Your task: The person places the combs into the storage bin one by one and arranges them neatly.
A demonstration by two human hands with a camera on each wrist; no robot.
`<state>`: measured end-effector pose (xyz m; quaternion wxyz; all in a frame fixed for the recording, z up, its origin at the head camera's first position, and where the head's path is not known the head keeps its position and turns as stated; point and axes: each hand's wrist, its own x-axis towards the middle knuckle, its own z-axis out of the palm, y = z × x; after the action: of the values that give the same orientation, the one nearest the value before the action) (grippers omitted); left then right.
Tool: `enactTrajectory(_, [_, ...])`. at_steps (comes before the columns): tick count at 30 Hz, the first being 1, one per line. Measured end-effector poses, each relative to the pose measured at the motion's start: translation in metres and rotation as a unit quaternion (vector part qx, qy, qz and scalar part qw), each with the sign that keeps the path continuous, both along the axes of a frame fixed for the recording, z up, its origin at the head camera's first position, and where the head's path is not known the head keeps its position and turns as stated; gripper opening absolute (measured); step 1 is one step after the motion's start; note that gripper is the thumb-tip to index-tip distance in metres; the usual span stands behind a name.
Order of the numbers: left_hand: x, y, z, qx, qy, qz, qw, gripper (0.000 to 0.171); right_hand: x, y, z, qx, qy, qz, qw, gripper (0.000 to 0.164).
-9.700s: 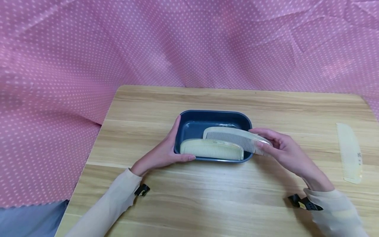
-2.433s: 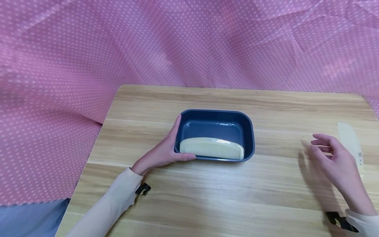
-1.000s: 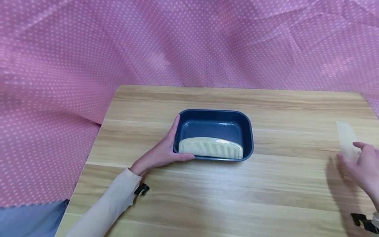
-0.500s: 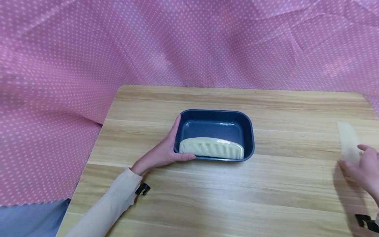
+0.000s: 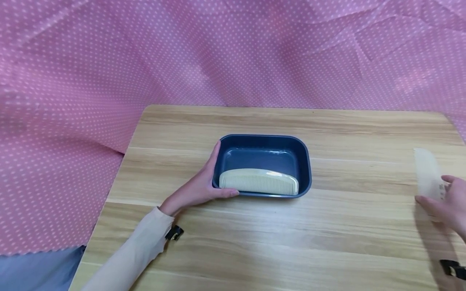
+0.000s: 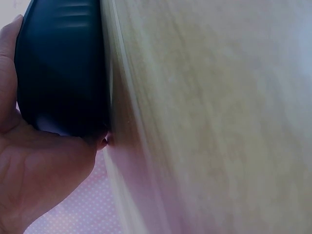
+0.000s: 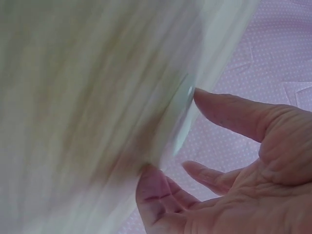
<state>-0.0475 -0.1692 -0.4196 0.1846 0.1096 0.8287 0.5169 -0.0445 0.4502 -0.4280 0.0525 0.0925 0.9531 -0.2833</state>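
Note:
My left hand [image 5: 196,188] grips the left end of a dark blue rectangular tray [image 5: 310,169], its thumb along the front rim. In the left wrist view this hand [image 6: 44,165] lies against the tray's dark outer wall [image 6: 63,68]. One cream comb [image 5: 259,181] lies in the tray along the front side. At the far right, my right hand [image 5: 449,204] holds a second pale comb [image 5: 426,167] across its width. In the right wrist view, that comb [image 7: 179,117] is between the thumb and the bent fingers of this hand [image 7: 243,175].
The tray stands on a light wood-grain table [image 5: 273,238] with rounded far corners. Pink polka-dot cloth [image 5: 233,52] hangs behind the table and down its left side. Each wrist wears a small black strap, like the left one [image 5: 174,233].
Earlier, my right hand held a comb over the tray's right end; that comb is gone from view. The hand has moved right to the far-right comb. The left hand stays on the tray.

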Motion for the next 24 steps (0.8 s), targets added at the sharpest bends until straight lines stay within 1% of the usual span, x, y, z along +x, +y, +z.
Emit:
enactTrajectory(2, [-0.0006, -0.0005, -0.0012, -0.002, 0.003, 0.0, 1.0, 0.14, 0.0006, -0.0003, 0.0015, -0.008, -0.006, -0.002, 1.0, 0.089])
enactTrajectory(5, [-0.0012, -0.0005, -0.0019, -0.005, 0.006, -0.001, 1.0, 0.14, 0.0022, -0.0016, 0.0009, 0.005, -0.017, -0.018, 1.0, 0.091])
enactTrajectory(9, [-0.0005, 0.0003, -0.0004, -0.004, 0.006, -0.001, 1.0, 0.141, 0.0026, -0.0016, -0.0023, 0.011, -0.016, -0.039, 0.999, 0.092])
enactTrajectory(13, [0.0002, 0.001, 0.0009, 0.002, 0.004, -0.004, 1.0, 0.144, 0.0023, -0.0002, -0.0037, 0.002, 0.001, -0.041, 0.999, 0.088])
enactTrajectory(17, [-0.0002, 0.0005, -0.0002, 0.006, 0.007, -0.006, 0.9999, 0.144, 0.0011, -0.0019, -0.0014, 0.007, 0.008, -0.043, 0.999, 0.083])
enactTrajectory(19, [0.0, 0.0004, -0.0007, 0.005, 0.011, -0.005, 0.9999, 0.143, 0.0015, -0.0028, -0.0003, 0.01, 0.016, -0.037, 0.999, 0.08])
enactTrajectory(24, [0.0005, 0.0003, -0.0016, -0.009, 0.011, -0.001, 0.9999, 0.139, 0.0036, -0.0007, -0.0023, -0.032, 0.066, -0.015, 0.997, 0.07])
